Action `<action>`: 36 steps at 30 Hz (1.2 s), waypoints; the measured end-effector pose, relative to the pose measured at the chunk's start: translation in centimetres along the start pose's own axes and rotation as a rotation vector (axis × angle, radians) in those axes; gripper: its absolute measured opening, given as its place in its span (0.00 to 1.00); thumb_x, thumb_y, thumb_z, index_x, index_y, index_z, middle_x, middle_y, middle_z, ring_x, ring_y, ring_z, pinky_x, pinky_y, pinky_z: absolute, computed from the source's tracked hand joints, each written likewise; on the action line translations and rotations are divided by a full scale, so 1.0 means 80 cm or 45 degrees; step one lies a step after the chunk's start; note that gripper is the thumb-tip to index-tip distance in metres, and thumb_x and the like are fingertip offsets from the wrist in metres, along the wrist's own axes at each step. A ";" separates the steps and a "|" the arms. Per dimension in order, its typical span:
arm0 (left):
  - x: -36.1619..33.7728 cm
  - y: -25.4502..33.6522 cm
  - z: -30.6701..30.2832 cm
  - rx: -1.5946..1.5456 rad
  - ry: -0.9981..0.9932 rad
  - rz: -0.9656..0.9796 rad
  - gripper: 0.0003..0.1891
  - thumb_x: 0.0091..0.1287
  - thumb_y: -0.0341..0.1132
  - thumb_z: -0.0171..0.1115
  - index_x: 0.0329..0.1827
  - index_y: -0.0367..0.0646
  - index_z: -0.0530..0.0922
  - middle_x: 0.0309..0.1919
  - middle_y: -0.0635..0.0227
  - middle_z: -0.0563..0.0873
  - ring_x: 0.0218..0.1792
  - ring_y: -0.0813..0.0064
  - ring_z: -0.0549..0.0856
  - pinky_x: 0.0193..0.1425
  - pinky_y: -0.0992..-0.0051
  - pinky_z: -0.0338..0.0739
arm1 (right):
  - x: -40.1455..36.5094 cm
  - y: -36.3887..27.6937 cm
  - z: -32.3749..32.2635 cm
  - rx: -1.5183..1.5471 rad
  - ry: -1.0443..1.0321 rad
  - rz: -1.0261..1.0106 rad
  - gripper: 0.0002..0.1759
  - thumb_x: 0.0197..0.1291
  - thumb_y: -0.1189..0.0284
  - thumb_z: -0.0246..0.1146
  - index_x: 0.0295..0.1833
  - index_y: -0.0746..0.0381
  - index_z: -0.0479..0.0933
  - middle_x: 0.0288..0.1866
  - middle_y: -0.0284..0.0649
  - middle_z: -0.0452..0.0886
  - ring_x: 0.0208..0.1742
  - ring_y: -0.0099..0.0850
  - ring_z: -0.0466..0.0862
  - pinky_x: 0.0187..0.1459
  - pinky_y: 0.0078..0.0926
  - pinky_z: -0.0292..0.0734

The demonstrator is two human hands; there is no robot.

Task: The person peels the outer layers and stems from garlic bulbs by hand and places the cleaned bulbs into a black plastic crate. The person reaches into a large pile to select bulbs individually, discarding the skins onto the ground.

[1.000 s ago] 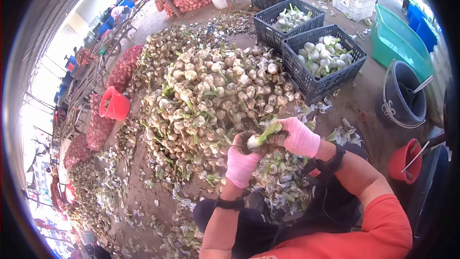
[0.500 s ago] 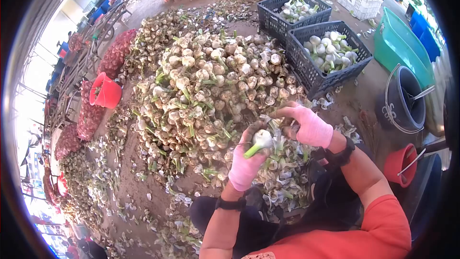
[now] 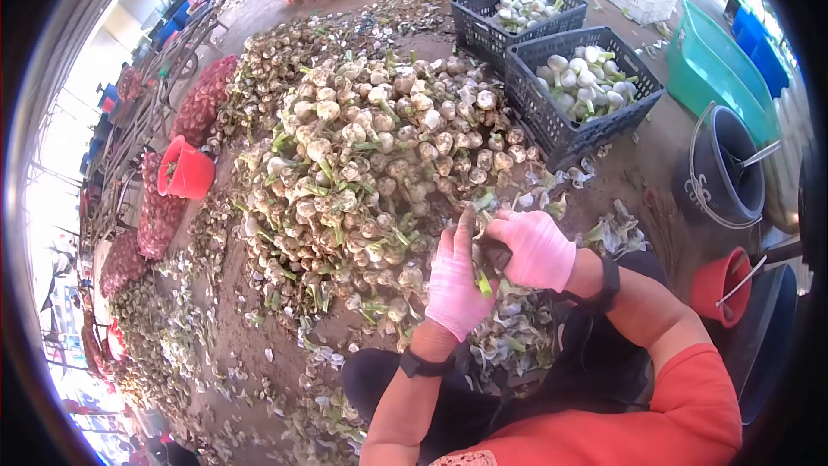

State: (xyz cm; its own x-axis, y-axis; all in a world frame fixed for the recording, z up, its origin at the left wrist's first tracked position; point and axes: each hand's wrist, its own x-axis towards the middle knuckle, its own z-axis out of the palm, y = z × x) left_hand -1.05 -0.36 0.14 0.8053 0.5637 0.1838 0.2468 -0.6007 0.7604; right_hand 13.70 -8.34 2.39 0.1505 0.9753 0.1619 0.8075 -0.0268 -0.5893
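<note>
My left hand (image 3: 459, 286), in a pink glove with bare fingertips, is closed around a garlic bulb whose cut green stem (image 3: 485, 283) sticks out toward me. Over the same bulb curls my right hand (image 3: 536, 246), also in a pink glove, its fingers closed at the bulb's skin. Between them the bulb itself is mostly hidden. Just beyond the hands rises a large heap of unpeeled garlic bulbs (image 3: 371, 147), soil-stained, with short green stems. Loose white garlic skins (image 3: 517, 341) lie below the hands, between my legs.
A black crate (image 3: 552, 129) of clean garlic stands right of the heap, with a second black crate (image 3: 479, 39) behind it. Farther right are a green tub (image 3: 720, 69), a dark bucket (image 3: 707, 173) and a red bucket (image 3: 720, 289). Another red bucket (image 3: 190, 174) and filled net sacks (image 3: 207, 99) line the left.
My right hand has moved in and down onto the garlic bulb and closed. My left hand has turned, so its back now covers the bulb that showed white before.
</note>
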 end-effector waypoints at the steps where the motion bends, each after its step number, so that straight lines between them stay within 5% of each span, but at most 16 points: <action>1: 0.000 0.001 -0.001 0.070 -0.018 0.027 0.50 0.44 0.22 0.62 0.75 0.44 0.50 0.54 0.48 0.68 0.51 0.46 0.75 0.56 0.61 0.74 | -0.002 -0.001 0.003 -0.060 0.027 0.025 0.14 0.44 0.71 0.66 0.39 0.61 0.78 0.35 0.45 0.78 0.39 0.47 0.82 0.40 0.41 0.77; 4: -0.001 0.003 -0.002 0.065 0.009 0.086 0.51 0.45 0.22 0.64 0.75 0.46 0.49 0.53 0.52 0.69 0.48 0.52 0.78 0.53 0.63 0.76 | -0.001 -0.003 -0.002 -0.089 0.040 0.088 0.14 0.44 0.71 0.65 0.39 0.63 0.77 0.36 0.45 0.80 0.39 0.45 0.82 0.41 0.38 0.77; 6: -0.008 -0.015 0.010 -0.249 -0.011 -0.045 0.49 0.47 0.21 0.63 0.75 0.44 0.48 0.51 0.54 0.70 0.48 0.56 0.77 0.52 0.64 0.76 | 0.002 0.003 -0.009 0.532 -0.161 0.455 0.12 0.47 0.73 0.61 0.39 0.65 0.77 0.36 0.47 0.82 0.39 0.40 0.83 0.43 0.31 0.77; 7: -0.007 -0.014 0.009 -0.561 -0.035 -0.174 0.48 0.49 0.21 0.61 0.75 0.42 0.47 0.49 0.56 0.71 0.48 0.61 0.77 0.51 0.65 0.76 | 0.003 0.007 -0.012 0.688 -0.193 0.418 0.12 0.49 0.78 0.57 0.41 0.67 0.77 0.36 0.46 0.83 0.39 0.32 0.82 0.44 0.26 0.76; 10: -0.011 0.002 -0.003 -0.798 -0.009 -0.051 0.46 0.53 0.21 0.61 0.75 0.41 0.46 0.47 0.62 0.72 0.45 0.71 0.76 0.50 0.74 0.75 | -0.001 0.005 -0.018 0.994 -0.128 0.335 0.13 0.49 0.83 0.56 0.42 0.68 0.77 0.36 0.43 0.83 0.39 0.27 0.81 0.43 0.25 0.76; 15: -0.007 0.002 -0.005 -0.530 0.120 -0.019 0.43 0.55 0.22 0.63 0.73 0.37 0.50 0.46 0.61 0.77 0.47 0.71 0.78 0.52 0.72 0.75 | -0.003 0.003 -0.009 0.894 -0.010 0.176 0.15 0.50 0.82 0.59 0.45 0.66 0.79 0.38 0.41 0.83 0.39 0.32 0.83 0.43 0.28 0.77; 17: -0.006 -0.004 0.002 -0.446 0.099 -0.166 0.43 0.52 0.24 0.66 0.72 0.37 0.53 0.48 0.59 0.78 0.47 0.69 0.80 0.54 0.73 0.76 | -0.003 -0.004 -0.012 0.209 0.062 -0.036 0.15 0.47 0.76 0.64 0.45 0.62 0.80 0.38 0.42 0.82 0.39 0.40 0.84 0.42 0.33 0.78; 27: -0.004 -0.007 0.003 -0.209 0.087 -0.162 0.38 0.53 0.28 0.69 0.68 0.36 0.61 0.47 0.58 0.80 0.47 0.72 0.81 0.53 0.74 0.76 | -0.004 0.001 0.006 -0.068 -0.005 0.032 0.16 0.43 0.68 0.69 0.39 0.60 0.79 0.36 0.43 0.82 0.40 0.47 0.82 0.41 0.41 0.78; 30: -0.004 -0.001 -0.002 -0.554 0.038 -0.211 0.34 0.56 0.26 0.67 0.66 0.36 0.63 0.49 0.60 0.80 0.49 0.71 0.80 0.55 0.74 0.76 | 0.001 0.006 -0.002 0.163 -0.016 0.136 0.14 0.49 0.69 0.67 0.40 0.64 0.78 0.33 0.44 0.82 0.36 0.41 0.83 0.39 0.35 0.77; 33: -0.003 0.005 -0.009 -0.927 0.098 -0.191 0.23 0.62 0.28 0.65 0.59 0.37 0.68 0.50 0.62 0.79 0.50 0.72 0.81 0.55 0.74 0.77 | 0.000 0.012 -0.014 0.931 -0.177 0.266 0.09 0.57 0.75 0.57 0.40 0.69 0.76 0.28 0.35 0.77 0.31 0.21 0.73 0.35 0.23 0.72; 36: -0.008 -0.009 -0.020 -1.409 0.149 -0.436 0.21 0.63 0.34 0.68 0.55 0.38 0.72 0.48 0.61 0.81 0.48 0.72 0.82 0.51 0.72 0.79 | -0.001 0.006 -0.032 1.126 -0.340 0.378 0.09 0.58 0.74 0.56 0.41 0.67 0.75 0.29 0.32 0.76 0.32 0.20 0.73 0.37 0.22 0.72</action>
State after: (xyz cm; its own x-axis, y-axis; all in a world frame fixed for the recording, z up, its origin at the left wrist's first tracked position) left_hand -2.60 0.60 0.48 0.7186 0.6843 -0.1241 -0.2100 0.3836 0.8993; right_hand 15.52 -8.97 4.13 0.0562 0.9760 -0.2102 0.0205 -0.2116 -0.9771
